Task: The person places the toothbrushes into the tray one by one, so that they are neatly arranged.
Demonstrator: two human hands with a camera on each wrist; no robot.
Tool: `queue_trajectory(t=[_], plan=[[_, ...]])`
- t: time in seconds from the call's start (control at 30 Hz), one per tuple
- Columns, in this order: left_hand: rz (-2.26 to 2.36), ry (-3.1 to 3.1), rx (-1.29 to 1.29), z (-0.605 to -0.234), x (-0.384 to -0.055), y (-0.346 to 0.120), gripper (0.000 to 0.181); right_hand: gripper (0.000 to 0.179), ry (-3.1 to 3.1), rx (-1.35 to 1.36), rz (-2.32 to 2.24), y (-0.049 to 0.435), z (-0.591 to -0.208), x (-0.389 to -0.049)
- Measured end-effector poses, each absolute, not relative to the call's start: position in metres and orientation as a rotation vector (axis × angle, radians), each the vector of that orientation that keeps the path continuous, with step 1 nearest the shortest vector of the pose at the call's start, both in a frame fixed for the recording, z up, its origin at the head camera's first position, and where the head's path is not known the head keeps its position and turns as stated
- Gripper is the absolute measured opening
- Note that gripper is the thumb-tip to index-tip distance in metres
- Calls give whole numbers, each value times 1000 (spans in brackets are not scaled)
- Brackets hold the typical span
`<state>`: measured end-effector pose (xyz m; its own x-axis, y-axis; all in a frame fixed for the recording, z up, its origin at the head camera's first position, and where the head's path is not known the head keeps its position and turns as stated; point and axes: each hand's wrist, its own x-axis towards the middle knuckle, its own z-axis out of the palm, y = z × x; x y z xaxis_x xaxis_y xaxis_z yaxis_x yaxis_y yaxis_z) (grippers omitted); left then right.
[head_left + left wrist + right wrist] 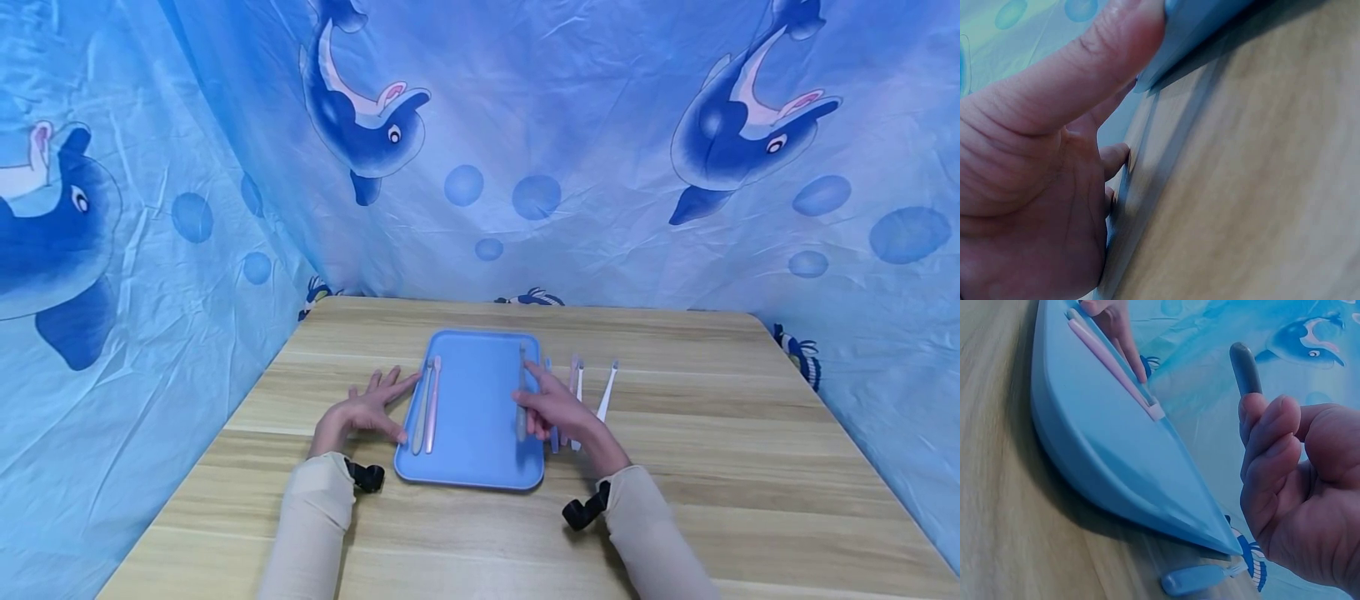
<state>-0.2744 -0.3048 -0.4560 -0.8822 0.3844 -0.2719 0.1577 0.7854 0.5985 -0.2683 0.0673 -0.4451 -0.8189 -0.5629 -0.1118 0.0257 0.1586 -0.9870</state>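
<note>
I count two toothbrushes (432, 408) in one tray (480, 417), four others (607, 393) right of it. My right hand (561, 410) grips a seventh (521, 423) above it; my spread left hand (369, 408) touches it.

Site is a curtained-off tabletop work booth. Blue dolphin-print fabric sheeting (600, 108) hangs at left, rear and right of a wood-grain table (720, 492); black wrist cameras (367, 477) indicate a recording set-up. Building type cannot be determined.

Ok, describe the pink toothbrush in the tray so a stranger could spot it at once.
On the wooden table sits a blue tray. Inside, near its left edge, lies the pink toothbrush, set apart by colour from the grey toothbrush just left of it.
</note>
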Motion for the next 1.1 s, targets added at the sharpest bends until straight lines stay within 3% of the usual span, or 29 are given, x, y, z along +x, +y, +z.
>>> queue_trajectory(t=[1.1], plan=[[818, 2594, 390, -455, -273, -304, 132, 79, 1994, -492, -1657, 29, -457, -269]])
